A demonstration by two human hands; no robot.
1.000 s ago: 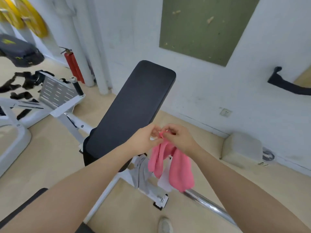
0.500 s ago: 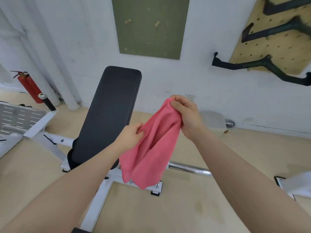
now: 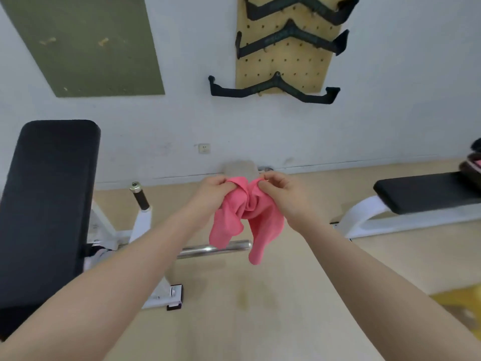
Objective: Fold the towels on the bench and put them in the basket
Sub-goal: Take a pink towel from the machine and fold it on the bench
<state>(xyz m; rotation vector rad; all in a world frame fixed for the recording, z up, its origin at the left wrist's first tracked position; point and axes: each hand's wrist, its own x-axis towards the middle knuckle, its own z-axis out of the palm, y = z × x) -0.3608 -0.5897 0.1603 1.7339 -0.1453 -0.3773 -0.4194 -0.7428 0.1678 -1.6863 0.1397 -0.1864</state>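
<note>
A pink towel hangs bunched in the air in front of me, over the floor. My left hand grips its top edge on the left and my right hand pinches the top edge on the right, the two hands close together. The cloth droops in two lobes below them. A black inclined bench stands at the left. A flat black bench lies at the right, with dark and pink things on its far end at the frame edge. No basket is in view.
A chrome bar and the white frame of the left bench lie on the wooden floor below the towel. A pegboard with black handles hangs on the white wall. A grey box sits by the wall.
The view has swung to the right, so the inclined bench now sits at the left. My hands have come close together at the towel's top edge, and the cloth hangs bunched between them.
</note>
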